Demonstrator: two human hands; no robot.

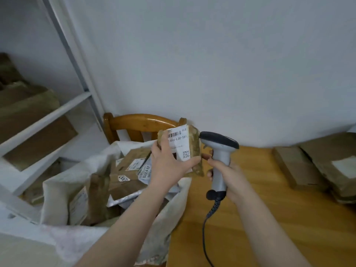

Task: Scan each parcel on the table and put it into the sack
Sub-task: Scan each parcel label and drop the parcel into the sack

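Note:
My left hand [169, 162] grips a small brown parcel [194, 143] with a white barcode label, holding it up above the sack's right edge. My right hand [227, 174] grips the handle of a grey barcode scanner [219, 149], whose dark head sits just right of the parcel. The white sack [57, 191] stands open at the left of the table and holds several brown and grey parcels [127, 170]. Two flat brown parcels [300, 166] lie on the wooden table [250, 224] at the right.
A wooden chair back [138, 124] stands behind the sack against the white wall. A white shelf unit [44, 116] at the left carries cardboard boxes. The scanner's coiled cable [208, 218] trails down over the table.

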